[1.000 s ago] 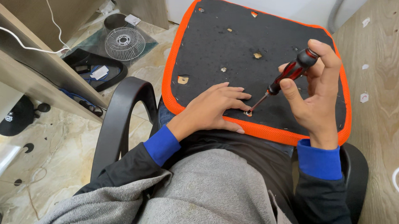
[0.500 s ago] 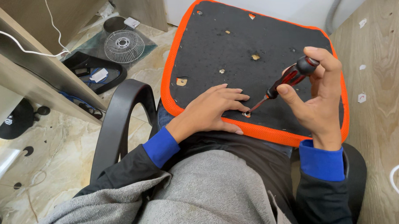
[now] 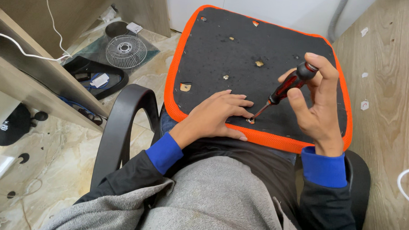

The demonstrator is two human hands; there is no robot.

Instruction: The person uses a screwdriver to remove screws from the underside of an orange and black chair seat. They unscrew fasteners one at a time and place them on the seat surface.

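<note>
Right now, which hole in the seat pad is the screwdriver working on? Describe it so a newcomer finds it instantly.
Start at the black seat pad with the orange rim lying on the person's lap. Go to its near edge, just beyond the left hand fingertips. The hole there is the only one with the red-and-black screwdriver tip in it, held by the right hand.

Office or home workroom, wooden desk (image 3: 36,71), cables, marble floor (image 3: 42,154), armchair (image 3: 121,125)

Black seat panel (image 3: 244,43) lies open beyond; armrest (image 3: 121,120) (left side) crowds.
</note>
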